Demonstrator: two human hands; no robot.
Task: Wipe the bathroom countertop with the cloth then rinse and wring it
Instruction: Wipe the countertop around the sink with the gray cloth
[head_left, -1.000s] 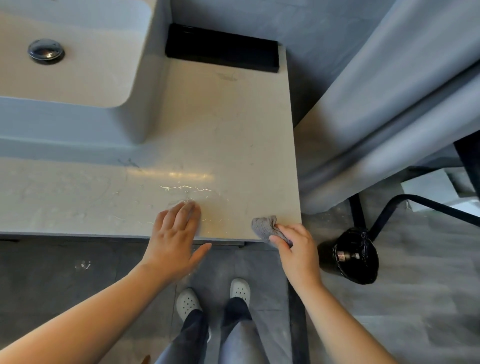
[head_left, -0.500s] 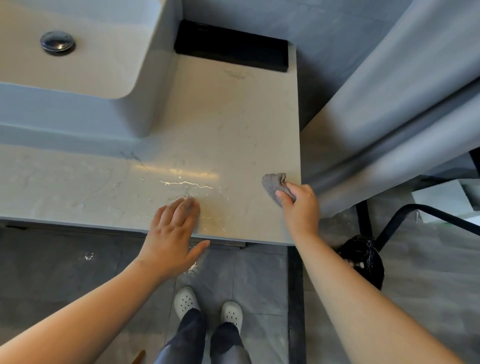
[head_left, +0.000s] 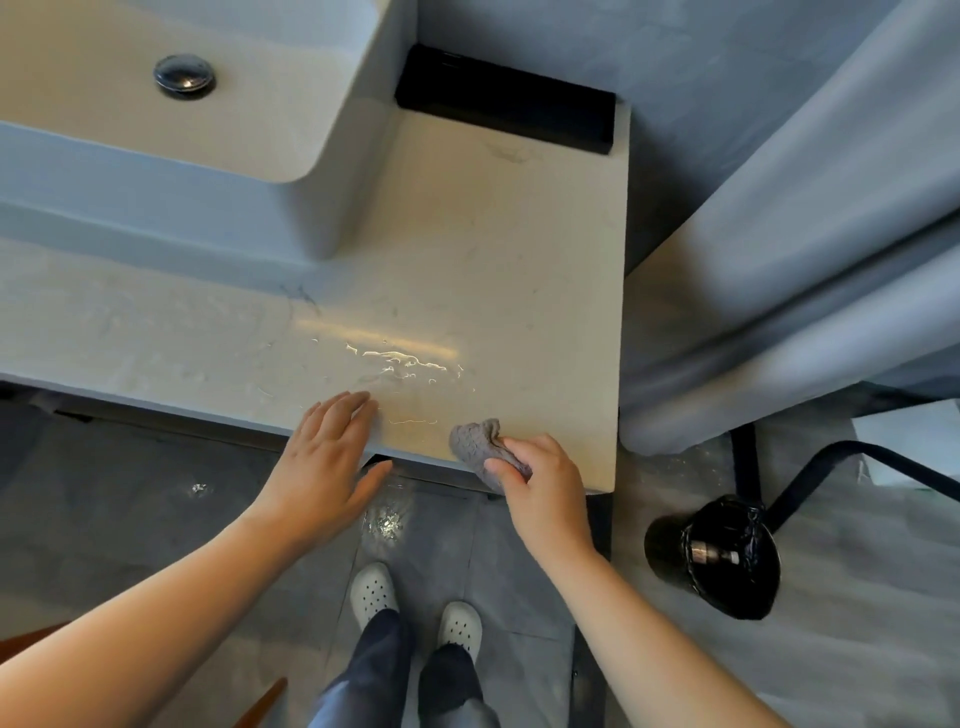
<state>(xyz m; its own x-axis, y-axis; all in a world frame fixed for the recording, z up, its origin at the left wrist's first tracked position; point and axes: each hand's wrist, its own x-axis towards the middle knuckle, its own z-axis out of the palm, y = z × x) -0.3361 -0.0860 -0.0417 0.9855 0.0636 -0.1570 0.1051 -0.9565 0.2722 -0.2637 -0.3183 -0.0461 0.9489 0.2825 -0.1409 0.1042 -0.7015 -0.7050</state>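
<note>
Seen from the head camera, the right hand (head_left: 545, 483) gripped the grey cloth (head_left: 475, 441). Its fingers (head_left: 524, 451) were curled round one bunched end, and the rest of the wad lay pressed on the front edge of the bench (head_left: 493, 260), a little in from the right corner. Balling it up like that probably gave a firm pad to push against the stone and drag water off the lip.

The left hand (head_left: 322, 457) lay flat just beside it and held nothing. Its fingers (head_left: 343, 410) were straight and close together, tips on the bench edge, palm out over the floor. It looked like a brace for leaning forward.

Just behind the two hands a thin film of water (head_left: 400, 361) glinted on the surface, so the wiping seemed unfinished and the rinsing not yet begun.

A white basin (head_left: 332, 156) stood on the bench at the back left with its drain plug (head_left: 184, 77) in sight, the likely place for the rinse. A black box (head_left: 504, 104) sat against the wall at the back of the bench and would stop a long stroke there.

A grey curtain (head_left: 779, 234) hung just beside the bench's right side, close enough to catch a wet cloth swung wide. Below it a black bin (head_left: 717, 556) stood on the floor. A wet patch (head_left: 384, 522) shone on the tiles near the white shoes (head_left: 371, 592), which could be a slip risk.
</note>
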